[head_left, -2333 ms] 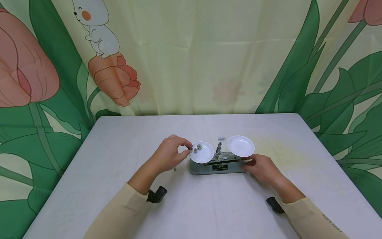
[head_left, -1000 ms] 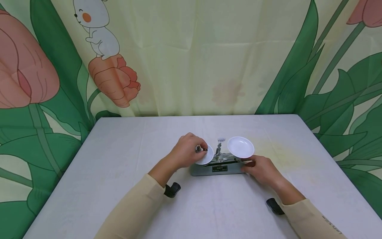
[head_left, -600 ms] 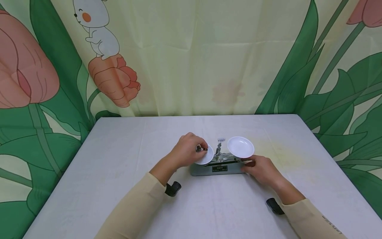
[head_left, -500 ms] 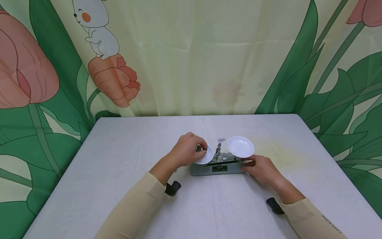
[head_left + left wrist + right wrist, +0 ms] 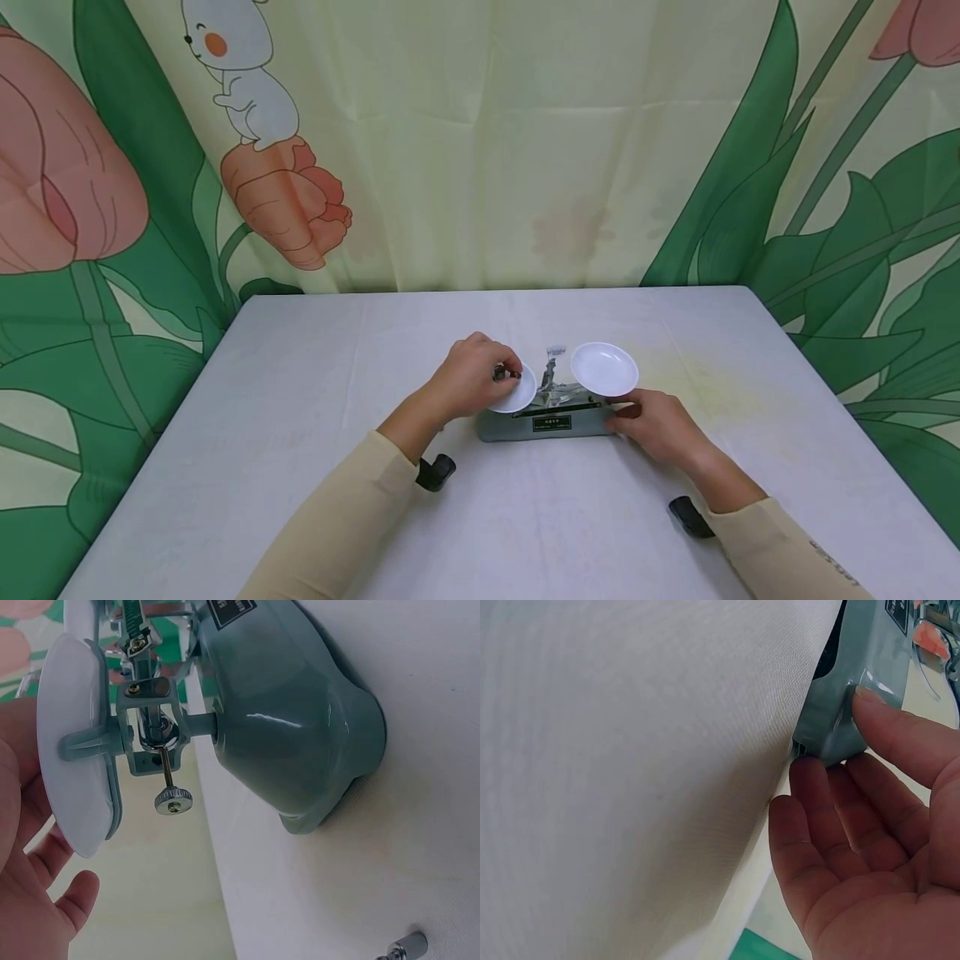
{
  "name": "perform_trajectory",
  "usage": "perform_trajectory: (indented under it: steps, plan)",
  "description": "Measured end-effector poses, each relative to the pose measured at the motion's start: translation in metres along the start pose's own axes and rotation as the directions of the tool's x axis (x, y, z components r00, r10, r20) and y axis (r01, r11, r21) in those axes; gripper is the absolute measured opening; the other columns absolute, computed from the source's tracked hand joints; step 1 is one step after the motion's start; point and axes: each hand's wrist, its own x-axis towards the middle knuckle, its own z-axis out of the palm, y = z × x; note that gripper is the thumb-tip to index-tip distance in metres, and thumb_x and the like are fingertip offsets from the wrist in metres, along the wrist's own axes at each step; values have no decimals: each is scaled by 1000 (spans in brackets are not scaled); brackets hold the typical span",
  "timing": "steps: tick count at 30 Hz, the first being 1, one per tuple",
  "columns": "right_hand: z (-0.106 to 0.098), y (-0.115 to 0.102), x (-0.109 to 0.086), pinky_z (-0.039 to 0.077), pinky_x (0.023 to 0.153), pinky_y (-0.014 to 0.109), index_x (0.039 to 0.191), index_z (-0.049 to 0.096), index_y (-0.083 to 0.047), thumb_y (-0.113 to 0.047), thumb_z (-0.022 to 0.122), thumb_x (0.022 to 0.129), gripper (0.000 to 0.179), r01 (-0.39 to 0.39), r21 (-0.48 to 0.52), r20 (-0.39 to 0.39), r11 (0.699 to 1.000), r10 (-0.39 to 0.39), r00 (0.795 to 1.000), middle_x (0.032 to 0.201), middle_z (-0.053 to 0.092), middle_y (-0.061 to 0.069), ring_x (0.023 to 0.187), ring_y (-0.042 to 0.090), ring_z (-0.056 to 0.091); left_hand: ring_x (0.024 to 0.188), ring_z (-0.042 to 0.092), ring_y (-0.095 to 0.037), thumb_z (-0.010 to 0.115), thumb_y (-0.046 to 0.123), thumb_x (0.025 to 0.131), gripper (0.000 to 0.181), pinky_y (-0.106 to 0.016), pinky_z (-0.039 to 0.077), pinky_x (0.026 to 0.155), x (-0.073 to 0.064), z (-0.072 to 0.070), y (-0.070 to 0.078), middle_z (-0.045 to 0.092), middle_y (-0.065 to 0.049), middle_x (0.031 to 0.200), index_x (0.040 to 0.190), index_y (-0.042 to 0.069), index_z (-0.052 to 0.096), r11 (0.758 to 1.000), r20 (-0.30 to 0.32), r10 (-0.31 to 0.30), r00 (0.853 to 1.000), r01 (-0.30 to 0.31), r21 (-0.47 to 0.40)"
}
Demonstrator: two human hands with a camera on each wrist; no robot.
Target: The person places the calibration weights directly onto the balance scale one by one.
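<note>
Shifted rightward, the left of the hands [image 5: 472,377] partly hides one pan [image 5: 527,390].

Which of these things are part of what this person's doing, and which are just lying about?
In use:
balance scale, held by the right hand
small dark piece, pinched by the left hand

Not in use now:
metal weight on the table, perhaps for later
patterned curtain

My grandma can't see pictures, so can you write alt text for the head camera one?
A person's left grip pinches a small dark piece over the left white pan of a gray balance scale, while the right grip holds its right end. It stands on a white-covered table before a cartoon backdrop.
</note>
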Motion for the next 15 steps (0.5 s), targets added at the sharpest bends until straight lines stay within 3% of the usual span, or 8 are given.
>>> perform_trajectory:
  steps: [9, 15]
  plan:
    - [0, -1, 0, 54, 86, 50, 127, 62, 5, -13, 76, 88, 46, -8, 4, 2, 1000, 8, 1000, 117, 68, 20, 106, 37, 64, 108, 52, -21, 73, 18, 92, 14, -46, 39, 97, 0, 0, 0, 72, 2, 106, 106, 16, 76, 1000, 3, -15, 1000, 15, -15]
    - [-1, -1, -1, 55, 85, 50, 127, 61, 6, -14, 76, 88, 46, -3, 11, -1, 1000, 3, 1000, 117, 68, 21, 106, 38, 64, 113, 52, -22, 74, 21, 92, 19, -46, 38, 100, -3, -3, 2, 71, 1, 111, 110, 16, 75, 998, 5, -59, 998, 59, -35]
